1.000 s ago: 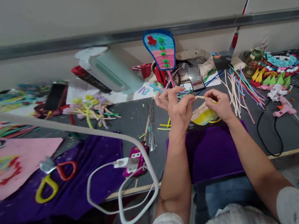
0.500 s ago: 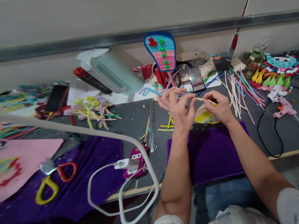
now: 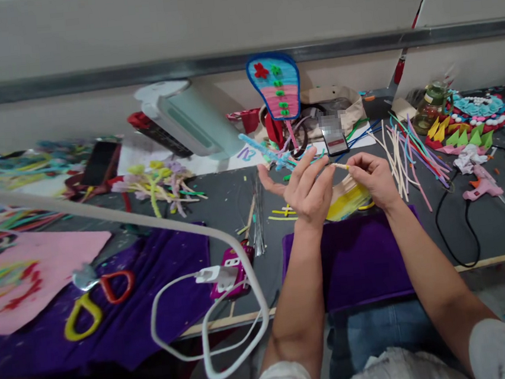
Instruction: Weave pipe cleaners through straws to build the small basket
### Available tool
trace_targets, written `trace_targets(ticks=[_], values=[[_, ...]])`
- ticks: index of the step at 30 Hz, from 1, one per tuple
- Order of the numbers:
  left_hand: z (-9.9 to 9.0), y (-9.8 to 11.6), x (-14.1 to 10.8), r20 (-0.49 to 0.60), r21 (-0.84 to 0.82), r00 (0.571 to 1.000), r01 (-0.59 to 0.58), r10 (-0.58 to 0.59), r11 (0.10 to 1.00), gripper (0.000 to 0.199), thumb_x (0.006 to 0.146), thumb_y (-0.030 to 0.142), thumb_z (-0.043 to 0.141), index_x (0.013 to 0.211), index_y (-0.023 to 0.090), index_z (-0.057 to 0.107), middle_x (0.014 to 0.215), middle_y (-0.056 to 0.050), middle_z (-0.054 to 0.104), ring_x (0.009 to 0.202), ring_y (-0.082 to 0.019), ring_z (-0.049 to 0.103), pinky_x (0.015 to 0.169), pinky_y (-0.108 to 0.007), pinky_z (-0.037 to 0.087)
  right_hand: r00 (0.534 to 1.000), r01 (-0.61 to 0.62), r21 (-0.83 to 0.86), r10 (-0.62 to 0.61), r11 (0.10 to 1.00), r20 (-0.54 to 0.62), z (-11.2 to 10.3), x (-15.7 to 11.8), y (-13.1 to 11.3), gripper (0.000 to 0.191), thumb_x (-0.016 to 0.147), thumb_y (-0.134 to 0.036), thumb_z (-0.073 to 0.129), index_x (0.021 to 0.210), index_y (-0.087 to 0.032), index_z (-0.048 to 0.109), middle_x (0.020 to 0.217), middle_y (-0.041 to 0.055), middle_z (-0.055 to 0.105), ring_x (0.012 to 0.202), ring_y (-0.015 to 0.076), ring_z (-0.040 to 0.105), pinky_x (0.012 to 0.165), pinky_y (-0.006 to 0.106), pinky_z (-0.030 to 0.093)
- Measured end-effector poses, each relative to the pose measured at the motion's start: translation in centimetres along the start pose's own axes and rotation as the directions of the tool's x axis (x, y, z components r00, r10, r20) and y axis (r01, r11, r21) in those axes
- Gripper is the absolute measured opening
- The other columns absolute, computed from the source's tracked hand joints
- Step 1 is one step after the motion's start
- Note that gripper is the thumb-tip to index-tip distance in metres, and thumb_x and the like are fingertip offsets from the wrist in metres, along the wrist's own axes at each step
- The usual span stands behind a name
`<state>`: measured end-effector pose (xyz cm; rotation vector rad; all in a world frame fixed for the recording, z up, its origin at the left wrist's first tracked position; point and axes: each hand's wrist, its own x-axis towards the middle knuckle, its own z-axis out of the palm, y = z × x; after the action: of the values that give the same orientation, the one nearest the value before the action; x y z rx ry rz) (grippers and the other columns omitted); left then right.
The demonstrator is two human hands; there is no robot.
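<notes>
A short, pale, twisted pipe cleaner [image 3: 340, 165] spans the gap between my two hands, over the desk. My left hand [image 3: 308, 190] pinches its left end between thumb and fingertips, with the little finger stuck out sideways. At its other end the thumb and forefinger of my right hand [image 3: 374, 178] are closed on it. Just below the hands lies a flat yellow and cream piece [image 3: 347, 201], partly covered by them. Light blue fuzzy stems [image 3: 271, 152] show behind my left fingers; whether that hand touches them I cannot tell.
A purple cloth [image 3: 362, 262] lies at the desk's front edge. To the right are loose pipe cleaners [image 3: 395, 167] and a pink glue gun [image 3: 482, 185]. Scissors [image 3: 88, 294], a power strip [image 3: 237, 268] and a looping white cable [image 3: 253, 285] are leftward. A decorated fan [image 3: 276, 86] stands behind.
My left hand has turned, its fingers now reaching across more and its little finger spread out. The yellow part seen at my right fingertips is now hidden. The view has shifted slightly.
</notes>
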<state>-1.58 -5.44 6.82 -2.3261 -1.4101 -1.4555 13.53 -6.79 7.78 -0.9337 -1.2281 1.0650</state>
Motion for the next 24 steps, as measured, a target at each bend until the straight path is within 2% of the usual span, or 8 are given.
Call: trace_targets(ticks=[3,6,10,17,20,24], values=[[-0.03,0.19,-0.09,-0.066,0.047,0.998,0.012,-0.009,0.999,0.011,0.091,0.031,0.058,0.084,0.030,0.067,0.097,-0.002,0.074,0.121,-0.025,0.060,0.118,-0.061,0.006,1.000,0.013,0.023,-0.013,1.000,0.001,0.03,0.02,0.00,0.027,0.073,-0.045,0.069,0.076,-0.020,0.060,0.064,-0.0037,0.051,0.056,0.0087,0.041,0.054,0.023,0.033],[-0.04,0.43,0.03,-0.111,0.072,0.994,0.000,0.008,0.997,0.014,0.092,0.033,0.057,0.085,0.030,0.069,0.093,-0.003,0.075,0.115,-0.027,0.063,0.117,-0.064,0.001,1.000,0.021,0.027,-0.021,0.999,-0.005,0.04,0.05,0.05,0.026,0.073,-0.044,0.068,0.075,-0.020,0.060,0.063,-0.0038,0.051,0.055,0.0085,0.040,0.054,0.024,0.033],[0.05,0.49,0.47,-0.154,0.084,0.987,-0.023,0.036,0.996,0.016,0.092,0.035,0.056,0.084,0.030,0.070,0.089,-0.002,0.075,0.111,-0.026,0.065,0.118,-0.063,-0.003,1.000,0.027,-0.001,-0.027,1.000,-0.012,-0.01,0.11,0.16,0.026,0.074,-0.044,0.068,0.075,-0.019,0.060,0.062,-0.0042,0.050,0.055,0.0083,0.039,0.054,0.023,0.033],[0.31,0.09,0.81,-0.127,0.046,0.990,-0.061,0.066,0.997,0.019,0.091,0.038,0.057,0.083,0.025,0.069,0.092,-0.003,0.073,0.117,-0.026,0.059,0.118,-0.061,0.000,0.996,0.084,-0.074,-0.085,0.994,-0.016,-0.17,0.31,0.47,0.024,0.074,-0.041,0.066,0.076,-0.018,0.060,0.065,-0.0037,0.053,0.058,0.0084,0.043,0.056,0.023,0.036],[0.05,0.22,0.77,-0.129,0.064,0.991,-0.030,0.038,0.997,0.019,0.091,0.037,0.056,0.082,0.024,0.067,0.101,-0.005,0.070,0.125,-0.027,0.052,0.118,-0.061,0.000,0.994,0.112,-0.121,-0.114,0.986,-0.008,-0.10,0.24,0.47,0.019,0.075,-0.037,0.064,0.076,-0.018,0.061,0.066,-0.0034,0.054,0.059,0.0086,0.045,0.058,0.023,0.037],[-0.29,0.49,0.78,-0.068,0.092,0.998,-0.004,0.010,0.996,0.019,0.092,0.037,0.053,0.084,0.024,0.063,0.116,-0.007,0.065,0.135,-0.029,0.040,0.117,-0.062,0.000,0.990,0.138,-0.183,-0.142,0.973,-0.010,0.07,0.02,0.27,0.014,0.075,-0.032,0.062,0.075,-0.018,0.061,0.066,-0.0032,0.056,0.060,0.0091,0.047,0.058,0.023,0.038]])
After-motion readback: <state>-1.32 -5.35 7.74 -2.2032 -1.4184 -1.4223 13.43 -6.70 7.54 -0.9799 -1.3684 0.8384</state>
